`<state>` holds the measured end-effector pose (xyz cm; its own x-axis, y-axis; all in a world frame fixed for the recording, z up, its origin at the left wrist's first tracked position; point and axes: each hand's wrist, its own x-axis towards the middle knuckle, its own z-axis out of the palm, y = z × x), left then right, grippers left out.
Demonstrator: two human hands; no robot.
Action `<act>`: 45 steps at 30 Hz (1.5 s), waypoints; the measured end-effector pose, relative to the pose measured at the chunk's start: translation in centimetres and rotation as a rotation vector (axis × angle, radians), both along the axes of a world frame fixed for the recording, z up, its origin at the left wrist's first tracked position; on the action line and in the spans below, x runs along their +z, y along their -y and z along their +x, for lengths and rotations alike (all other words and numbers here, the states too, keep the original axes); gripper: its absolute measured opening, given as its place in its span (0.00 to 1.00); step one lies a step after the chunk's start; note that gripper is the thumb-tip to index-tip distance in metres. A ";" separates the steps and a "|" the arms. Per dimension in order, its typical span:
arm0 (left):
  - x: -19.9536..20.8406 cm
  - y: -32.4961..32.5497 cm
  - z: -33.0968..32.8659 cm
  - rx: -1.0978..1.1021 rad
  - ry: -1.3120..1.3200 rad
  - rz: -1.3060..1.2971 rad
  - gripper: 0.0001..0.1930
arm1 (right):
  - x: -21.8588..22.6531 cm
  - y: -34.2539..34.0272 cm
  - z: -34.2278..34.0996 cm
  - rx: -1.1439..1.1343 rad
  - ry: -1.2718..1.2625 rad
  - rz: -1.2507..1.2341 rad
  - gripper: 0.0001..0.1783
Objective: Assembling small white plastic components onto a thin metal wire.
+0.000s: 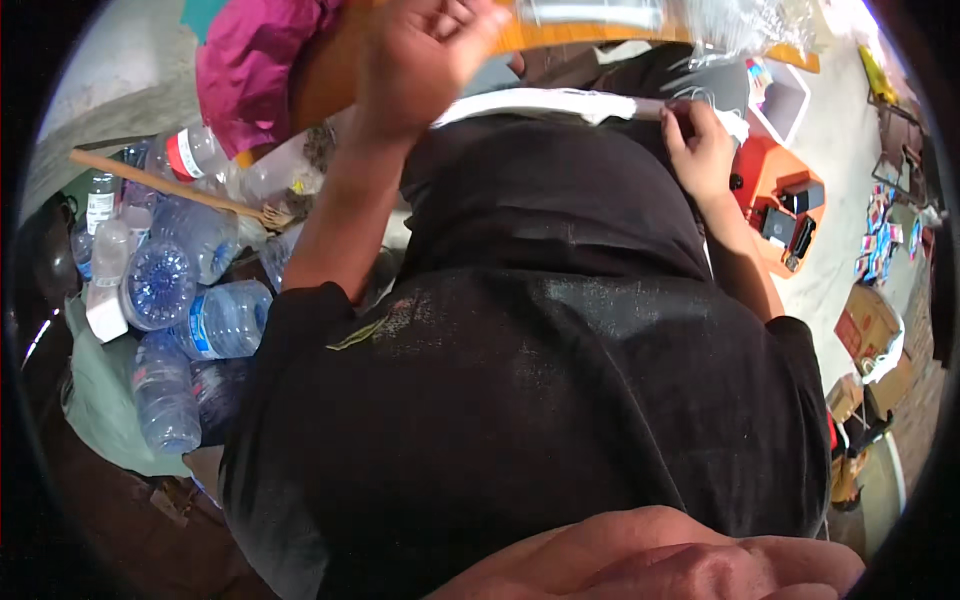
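My left hand (425,60) is raised at the top edge, over the wooden table (560,38). Its fingers are curled in, and whatever they may hold is hidden. Across my lap stretches a long white strip (545,102), perhaps cloth or plastic; I cannot tell which. At the strip's right end, my right hand (700,150) grips it with thumb and fingers. Thin white strings (715,100) loop beside those fingers. A clear plastic packet (590,12) lies on the table beyond my left hand.
Several empty plastic bottles (160,285) are heaped at my left, with a wooden stick (165,180) across them. Pink cloth (250,70) hangs at the table's left. On the right stand an orange box (775,200) of small dark items, a white bin (785,100) and cardboard boxes (870,325).
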<state>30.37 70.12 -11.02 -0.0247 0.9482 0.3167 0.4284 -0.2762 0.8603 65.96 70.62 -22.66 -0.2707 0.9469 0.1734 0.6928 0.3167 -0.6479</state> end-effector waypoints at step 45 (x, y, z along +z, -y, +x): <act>-8.6 1.6 3.5 -0.325 -0.056 -0.401 0.08 | 3.0 -1.2 -2.2 0.313 0.124 -0.050 0.13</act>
